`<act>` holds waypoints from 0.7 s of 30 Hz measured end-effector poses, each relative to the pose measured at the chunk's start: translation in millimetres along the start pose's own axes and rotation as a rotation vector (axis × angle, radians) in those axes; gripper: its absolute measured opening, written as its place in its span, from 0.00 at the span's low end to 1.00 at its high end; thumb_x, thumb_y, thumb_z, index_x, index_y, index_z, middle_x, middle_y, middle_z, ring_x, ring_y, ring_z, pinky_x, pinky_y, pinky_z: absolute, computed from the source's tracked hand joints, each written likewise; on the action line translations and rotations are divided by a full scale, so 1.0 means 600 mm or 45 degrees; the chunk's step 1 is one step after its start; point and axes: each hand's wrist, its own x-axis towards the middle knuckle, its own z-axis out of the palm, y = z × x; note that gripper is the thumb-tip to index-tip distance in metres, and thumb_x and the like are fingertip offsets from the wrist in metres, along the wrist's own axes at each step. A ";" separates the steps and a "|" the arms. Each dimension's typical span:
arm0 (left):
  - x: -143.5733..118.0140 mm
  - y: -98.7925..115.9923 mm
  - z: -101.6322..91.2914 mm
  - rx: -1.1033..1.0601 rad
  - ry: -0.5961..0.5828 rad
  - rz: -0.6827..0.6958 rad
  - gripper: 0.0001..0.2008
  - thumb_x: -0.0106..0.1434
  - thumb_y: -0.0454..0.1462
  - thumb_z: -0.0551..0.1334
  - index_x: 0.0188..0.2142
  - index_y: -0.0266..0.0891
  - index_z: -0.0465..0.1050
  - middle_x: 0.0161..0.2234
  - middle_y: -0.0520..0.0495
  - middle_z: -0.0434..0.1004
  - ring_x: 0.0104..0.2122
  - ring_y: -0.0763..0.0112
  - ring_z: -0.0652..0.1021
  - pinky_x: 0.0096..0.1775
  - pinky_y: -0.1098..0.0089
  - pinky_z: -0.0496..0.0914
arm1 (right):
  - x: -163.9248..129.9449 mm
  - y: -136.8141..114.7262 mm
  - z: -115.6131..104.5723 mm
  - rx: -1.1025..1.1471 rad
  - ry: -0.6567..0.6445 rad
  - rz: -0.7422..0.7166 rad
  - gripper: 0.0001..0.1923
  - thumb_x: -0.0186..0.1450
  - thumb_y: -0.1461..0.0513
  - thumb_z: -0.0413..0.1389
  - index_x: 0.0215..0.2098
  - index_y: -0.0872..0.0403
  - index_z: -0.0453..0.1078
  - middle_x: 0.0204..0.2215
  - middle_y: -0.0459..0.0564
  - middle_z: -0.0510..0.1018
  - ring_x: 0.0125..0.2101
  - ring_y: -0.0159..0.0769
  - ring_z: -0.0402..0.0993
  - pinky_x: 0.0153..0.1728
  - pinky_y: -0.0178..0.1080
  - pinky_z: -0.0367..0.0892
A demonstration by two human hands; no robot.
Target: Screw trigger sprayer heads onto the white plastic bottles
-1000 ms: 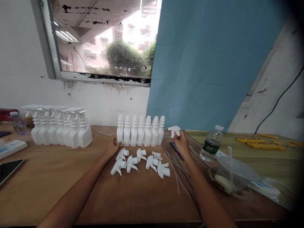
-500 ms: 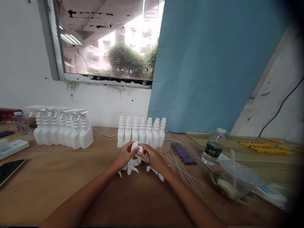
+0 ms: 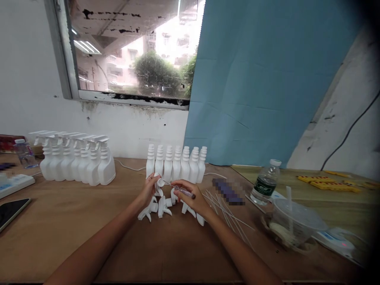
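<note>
From the head camera I see my left hand closed around a white trigger sprayer head, held just above the table in front of the row of uncapped white bottles. My right hand pinches a thin clear dip tube between thumb and fingers; the tube runs leftward with its far end at the sprayer head, though I cannot tell whether it is seated in it. Below both hands, loose trigger sprayer heads lie scattered on the wooden table. Just right of my right hand, a fan of spare dip tubes lies flat on the wood. Far left stands a group of finished spray bottles with their triggers fitted. To the right, a water bottle stands upright near a lidded plastic cup with a straw. A phone lies at the near left edge.
</note>
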 end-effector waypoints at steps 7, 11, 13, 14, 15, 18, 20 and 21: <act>0.004 -0.010 -0.001 0.089 0.026 0.046 0.17 0.51 0.46 0.67 0.31 0.40 0.62 0.22 0.58 0.63 0.20 0.77 0.66 0.24 0.76 0.61 | -0.003 0.001 0.002 -0.603 -0.111 -0.528 0.15 0.66 0.66 0.51 0.48 0.50 0.71 0.42 0.54 0.77 0.42 0.44 0.73 0.43 0.46 0.68; 0.003 -0.013 -0.003 0.161 0.023 0.091 0.17 0.52 0.46 0.67 0.32 0.40 0.63 0.23 0.58 0.63 0.21 0.77 0.66 0.24 0.77 0.61 | -0.004 -0.004 0.005 -0.837 -0.252 -0.613 0.16 0.64 0.68 0.51 0.48 0.51 0.71 0.42 0.56 0.77 0.43 0.46 0.73 0.43 0.47 0.69; 0.001 -0.011 -0.003 0.191 0.014 0.091 0.17 0.52 0.47 0.66 0.32 0.40 0.63 0.23 0.59 0.62 0.20 0.78 0.65 0.23 0.78 0.60 | -0.004 -0.004 0.004 -0.797 -0.253 -0.611 0.15 0.65 0.69 0.50 0.47 0.52 0.71 0.42 0.56 0.77 0.43 0.45 0.73 0.44 0.46 0.69; 0.001 -0.010 -0.004 0.203 0.006 0.082 0.17 0.52 0.47 0.66 0.32 0.40 0.63 0.22 0.59 0.62 0.19 0.78 0.65 0.22 0.78 0.59 | -0.004 -0.004 0.003 -0.732 -0.232 -0.597 0.14 0.65 0.69 0.50 0.47 0.52 0.71 0.41 0.55 0.78 0.43 0.43 0.74 0.44 0.44 0.69; 0.000 -0.008 -0.004 0.213 -0.005 0.067 0.17 0.53 0.48 0.66 0.32 0.40 0.63 0.22 0.59 0.62 0.19 0.78 0.64 0.21 0.78 0.58 | -0.004 -0.003 0.000 -0.644 -0.201 -0.563 0.13 0.66 0.68 0.50 0.46 0.52 0.71 0.40 0.54 0.78 0.41 0.41 0.74 0.43 0.43 0.69; -0.005 -0.002 -0.002 0.239 -0.064 -0.004 0.16 0.52 0.46 0.66 0.31 0.39 0.64 0.20 0.58 0.63 0.17 0.79 0.63 0.18 0.78 0.55 | -0.003 -0.002 -0.011 -0.381 -0.138 -0.378 0.08 0.67 0.64 0.52 0.41 0.53 0.73 0.35 0.51 0.79 0.36 0.38 0.76 0.39 0.39 0.70; -0.008 0.002 0.002 0.239 -0.108 -0.051 0.16 0.51 0.45 0.67 0.30 0.39 0.65 0.19 0.58 0.63 0.16 0.79 0.62 0.17 0.78 0.53 | -0.003 -0.002 -0.018 -0.254 -0.150 -0.258 0.08 0.66 0.60 0.54 0.37 0.54 0.75 0.33 0.51 0.79 0.34 0.38 0.76 0.37 0.39 0.70; -0.010 0.004 0.004 0.229 -0.125 -0.071 0.16 0.51 0.45 0.67 0.29 0.38 0.64 0.19 0.58 0.62 0.15 0.80 0.61 0.17 0.78 0.52 | -0.002 -0.002 -0.020 -0.184 -0.166 -0.218 0.09 0.66 0.59 0.55 0.37 0.54 0.75 0.33 0.51 0.79 0.33 0.38 0.77 0.37 0.40 0.71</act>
